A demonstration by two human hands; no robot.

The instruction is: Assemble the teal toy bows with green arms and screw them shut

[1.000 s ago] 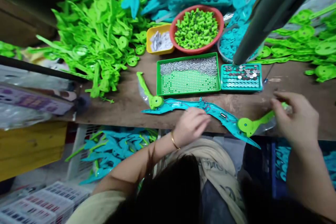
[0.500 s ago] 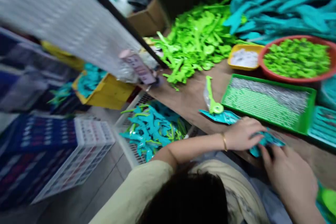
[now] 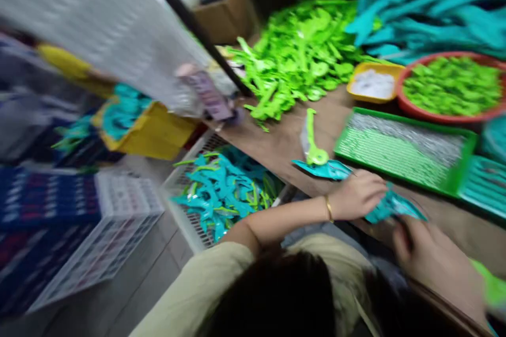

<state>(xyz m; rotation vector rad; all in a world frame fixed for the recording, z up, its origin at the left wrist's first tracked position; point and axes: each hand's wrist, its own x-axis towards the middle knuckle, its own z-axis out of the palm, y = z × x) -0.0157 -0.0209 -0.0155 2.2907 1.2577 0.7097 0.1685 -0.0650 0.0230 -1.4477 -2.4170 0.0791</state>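
My left hand [image 3: 361, 195], with a gold bangle at the wrist, grips a teal plastic piece [image 3: 389, 206] at the front edge of the bench. Close by on the right, my right hand [image 3: 435, 258] is curled with thumb and fingers together at the piece's near side. Anything in those fingers is hidden and blurred. Left of my left hand lies another teal piece [image 3: 326, 169]. A lime-green part with a round end [image 3: 316, 155] rests against it.
Beyond my hands sits a green tray [image 3: 399, 150] of small metal pins. Behind it are a yellow dish [image 3: 371, 97] and a red basin [image 3: 454, 116]. Lime parts [image 3: 304, 58] and teal parts [image 3: 443, 10] are heaped behind. A white basket [image 3: 190, 229] of teal-and-green pieces stands below, left.
My right hand's fingertips have drawn slightly back from the teal piece, showing more of it. My left hand still grips it. The whole view has shifted a little.
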